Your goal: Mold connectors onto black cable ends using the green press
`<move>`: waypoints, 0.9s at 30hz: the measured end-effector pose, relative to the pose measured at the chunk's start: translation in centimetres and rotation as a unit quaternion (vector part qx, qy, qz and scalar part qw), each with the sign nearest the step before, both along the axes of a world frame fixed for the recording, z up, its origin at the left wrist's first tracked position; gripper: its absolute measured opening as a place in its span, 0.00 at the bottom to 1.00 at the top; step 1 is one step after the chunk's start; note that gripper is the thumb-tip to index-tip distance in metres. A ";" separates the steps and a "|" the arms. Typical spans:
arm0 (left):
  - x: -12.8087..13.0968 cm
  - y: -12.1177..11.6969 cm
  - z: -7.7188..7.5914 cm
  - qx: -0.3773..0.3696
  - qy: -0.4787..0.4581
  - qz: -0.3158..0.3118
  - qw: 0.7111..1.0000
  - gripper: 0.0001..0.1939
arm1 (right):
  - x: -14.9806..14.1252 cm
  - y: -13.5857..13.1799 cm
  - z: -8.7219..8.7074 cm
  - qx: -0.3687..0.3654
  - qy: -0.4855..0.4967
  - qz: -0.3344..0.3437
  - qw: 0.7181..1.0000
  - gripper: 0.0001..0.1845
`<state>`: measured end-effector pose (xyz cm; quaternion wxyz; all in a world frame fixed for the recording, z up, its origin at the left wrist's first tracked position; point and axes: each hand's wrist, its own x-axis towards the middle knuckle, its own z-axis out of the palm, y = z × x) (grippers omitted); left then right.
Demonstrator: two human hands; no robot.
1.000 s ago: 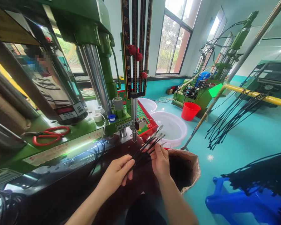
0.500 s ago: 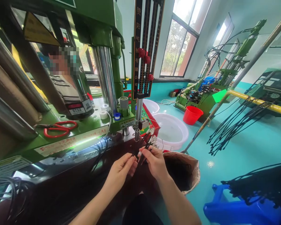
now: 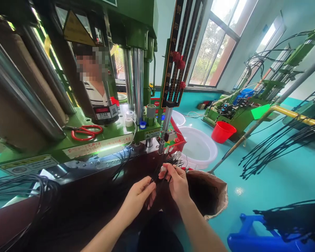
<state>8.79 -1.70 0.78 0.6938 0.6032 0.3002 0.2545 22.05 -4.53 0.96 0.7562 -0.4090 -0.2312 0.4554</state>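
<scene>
The left hand is pinching the black cables between thumb and fingers, seemingly for alignment, while the right hand is pinching near their metal ends, probably for separation, the bundle extending between both hands beside the paper sack

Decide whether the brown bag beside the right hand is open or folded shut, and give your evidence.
Open: the brown bag has its rim spread wide, and its dark inside shows.

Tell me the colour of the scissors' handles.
The scissors' handles are red, clearest in the head view.
</scene>
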 end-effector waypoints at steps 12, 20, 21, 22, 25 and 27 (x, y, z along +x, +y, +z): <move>-0.4 -0.8 -1.5 -0.066 -0.022 -0.022 0.997 0.15 | -0.8 -0.8 0.2 0.028 0.031 0.085 0.995 0.11; -0.8 -2.9 -2.2 -0.297 -0.183 -0.170 0.922 0.17 | -1.8 -1.8 -0.7 -0.055 -0.167 0.153 0.972 0.10; -0.6 -2.9 -2.0 -0.290 -0.194 -0.133 0.928 0.17 | -1.9 -1.8 -0.8 -0.069 -0.191 0.160 0.966 0.09; -0.4 -3.0 -1.9 -0.282 -0.198 -0.099 0.933 0.17 | -1.8 -1.7 -1.0 -0.078 -0.211 0.168 0.960 0.09; 0.4 -3.1 -2.0 -0.275 -0.180 -0.020 0.944 0.15 | -1.2 -0.6 -0.9 -0.086 -0.208 0.219 0.949 0.11; 0.8 -3.2 -2.5 -0.278 -0.161 -0.010 0.947 0.15 | -0.1 0.9 -0.2 -0.057 -0.160 0.242 0.955 0.16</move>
